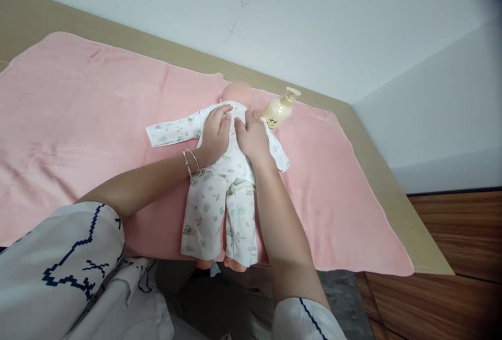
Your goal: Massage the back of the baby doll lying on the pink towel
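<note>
A baby doll (236, 92) lies on its back on a pink blanket (78, 115), dressed in a white printed top and trousers (219, 209). My left hand (215, 133) rests on the doll's chest, fingers curled at the front of the top, bangles on the wrist. My right hand (253, 138) lies beside it on the chest, fingers bent onto the fabric. Whether either hand pinches the cloth is hidden. The doll's bare feet stick out at the near edge. One sleeve (172, 132) is spread out to the left.
A cream pump bottle (279, 109) lies on the blanket just right of the doll's head. The blanket covers a tan table (396, 199) set against a white wall. Wooden floor (463, 235) shows at the right.
</note>
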The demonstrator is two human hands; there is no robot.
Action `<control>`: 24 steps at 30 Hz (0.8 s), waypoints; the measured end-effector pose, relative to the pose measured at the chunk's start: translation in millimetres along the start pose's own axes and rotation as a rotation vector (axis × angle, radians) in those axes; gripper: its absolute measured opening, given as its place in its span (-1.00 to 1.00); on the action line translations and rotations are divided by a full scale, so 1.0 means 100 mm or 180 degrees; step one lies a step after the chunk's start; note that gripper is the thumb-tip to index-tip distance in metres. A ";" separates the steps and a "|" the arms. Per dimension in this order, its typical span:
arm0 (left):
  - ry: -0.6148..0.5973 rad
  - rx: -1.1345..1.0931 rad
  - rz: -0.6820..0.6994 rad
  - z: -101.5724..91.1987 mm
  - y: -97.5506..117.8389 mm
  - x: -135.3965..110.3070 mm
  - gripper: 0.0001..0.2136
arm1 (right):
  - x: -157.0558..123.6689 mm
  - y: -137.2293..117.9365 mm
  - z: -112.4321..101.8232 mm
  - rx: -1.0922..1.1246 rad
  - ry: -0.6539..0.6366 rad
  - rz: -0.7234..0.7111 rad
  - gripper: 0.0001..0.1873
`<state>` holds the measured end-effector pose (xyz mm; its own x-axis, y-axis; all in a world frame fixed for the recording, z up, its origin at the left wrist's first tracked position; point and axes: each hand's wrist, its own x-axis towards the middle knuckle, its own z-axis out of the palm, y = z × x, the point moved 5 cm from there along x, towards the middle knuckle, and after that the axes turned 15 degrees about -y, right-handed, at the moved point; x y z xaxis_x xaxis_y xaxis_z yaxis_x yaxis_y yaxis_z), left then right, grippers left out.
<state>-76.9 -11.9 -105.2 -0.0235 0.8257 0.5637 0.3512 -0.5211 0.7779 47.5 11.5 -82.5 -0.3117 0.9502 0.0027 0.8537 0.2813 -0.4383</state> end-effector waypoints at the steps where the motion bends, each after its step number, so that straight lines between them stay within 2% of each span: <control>1: -0.0003 0.0013 -0.0008 0.00 0.00 0.00 -0.55 | -0.03 0.01 0.00 -0.0042 0.0038 0.0194 -0.32; 4: -0.0003 0.0071 -0.0006 0.01 -0.02 -0.01 -0.56 | -0.14 -0.13 0.00 -0.0412 0.0026 0.0349 -0.32; 7: -0.0014 0.0137 0.0112 0.01 0.01 -0.01 -0.56 | -0.16 -0.27 -0.01 -0.0547 -0.0097 -0.0160 -0.44; 10: -0.0105 0.0256 0.0260 0.02 0.04 0.00 -0.61 | -0.06 -0.19 0.01 -0.0260 -0.0254 -0.0665 -0.48; 12: -0.0185 0.0459 0.0212 0.05 0.03 0.02 -0.69 | 0.03 -0.04 0.00 -0.0035 -0.0176 -0.0559 -0.46; 15: -0.0242 0.0817 -0.0045 0.07 -0.08 0.07 -0.71 | 0.05 0.09 -0.02 0.0032 0.0135 -0.0107 -0.46; 19: -0.0348 0.1041 -0.0309 0.08 -0.23 0.14 -0.68 | -0.08 -0.08 -0.07 -0.0437 0.0294 0.0183 -0.59; 22: -0.0479 0.1192 -0.0229 0.08 -0.23 0.17 -0.67 | -0.13 -0.20 -0.11 -0.0641 0.0322 0.0294 -0.61; 24: -0.0564 0.1320 -0.0130 0.09 -0.20 0.17 -0.65 | -0.11 -0.19 -0.13 -0.0642 0.0261 0.0328 -0.65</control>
<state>-75.9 14.4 -114.2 0.1027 0.8869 0.4504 0.6995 -0.3864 0.6012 40.3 -2.0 -62.6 -0.1908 0.9807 0.0438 0.9478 0.1956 -0.2517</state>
